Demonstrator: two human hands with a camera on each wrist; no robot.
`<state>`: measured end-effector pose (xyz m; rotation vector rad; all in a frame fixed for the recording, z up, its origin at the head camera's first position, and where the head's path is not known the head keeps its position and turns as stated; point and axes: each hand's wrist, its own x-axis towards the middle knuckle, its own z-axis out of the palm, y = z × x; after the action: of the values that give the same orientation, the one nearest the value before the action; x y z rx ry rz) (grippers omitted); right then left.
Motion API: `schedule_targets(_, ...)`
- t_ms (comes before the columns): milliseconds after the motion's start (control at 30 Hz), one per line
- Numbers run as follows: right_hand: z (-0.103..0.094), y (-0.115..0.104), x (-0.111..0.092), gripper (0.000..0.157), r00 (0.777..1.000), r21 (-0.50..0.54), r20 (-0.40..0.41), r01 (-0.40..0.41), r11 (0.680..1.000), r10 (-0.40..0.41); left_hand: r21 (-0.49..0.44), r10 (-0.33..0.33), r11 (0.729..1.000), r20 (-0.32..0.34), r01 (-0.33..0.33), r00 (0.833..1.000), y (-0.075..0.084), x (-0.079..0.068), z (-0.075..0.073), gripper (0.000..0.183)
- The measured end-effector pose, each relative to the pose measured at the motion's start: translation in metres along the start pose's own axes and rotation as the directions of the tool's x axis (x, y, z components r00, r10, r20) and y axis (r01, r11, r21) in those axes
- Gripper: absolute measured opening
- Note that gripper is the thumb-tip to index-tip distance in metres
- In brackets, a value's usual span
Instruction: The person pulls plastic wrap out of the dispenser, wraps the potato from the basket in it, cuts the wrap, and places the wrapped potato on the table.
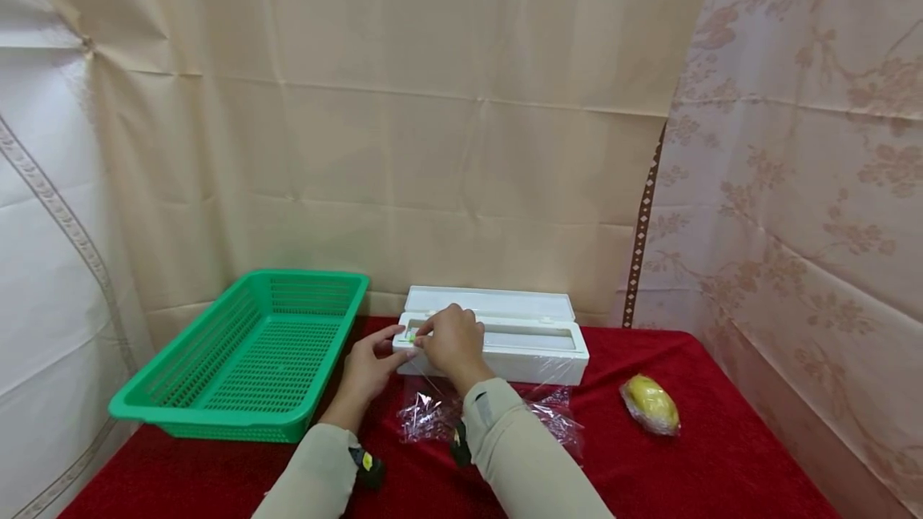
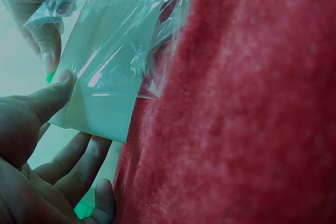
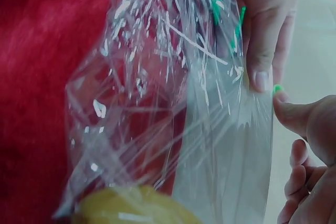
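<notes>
A white cling film dispenser (image 1: 497, 363) stands on the red cloth with its lid (image 1: 490, 303) raised at the back. Clear cling film (image 3: 142, 98) hangs crumpled over its front onto the cloth. My left hand (image 1: 369, 371) holds the dispenser's left end, thumb on the front top edge and fingers against the end, as the left wrist view shows. At that same end my right hand (image 1: 456, 343) pinches a small green slide cutter (image 1: 412, 336) on the rim. Only a bit of the cutter shows by the right thumb (image 3: 286, 106).
To the left stands a green plastic basket (image 1: 310, 391) with slotted sides. A yellow fruit (image 1: 652, 403) wrapped in film lies on the red cloth (image 1: 721, 455) at the right. Beige curtains (image 1: 447, 142) hang close behind the table.
</notes>
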<state>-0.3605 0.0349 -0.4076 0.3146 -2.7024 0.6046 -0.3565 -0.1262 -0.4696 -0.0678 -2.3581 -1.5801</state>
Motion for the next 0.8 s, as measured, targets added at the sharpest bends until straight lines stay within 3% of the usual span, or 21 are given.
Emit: schedule_targets(800, -0.007, 0.017, 0.0, 0.006, 0.999, 0.021, 0.027, -0.029, 0.999, 0.029, 0.043, -0.053, 0.998, 0.026, 0.052, 0.998, -0.002, 0.001, 0.0, 0.049)
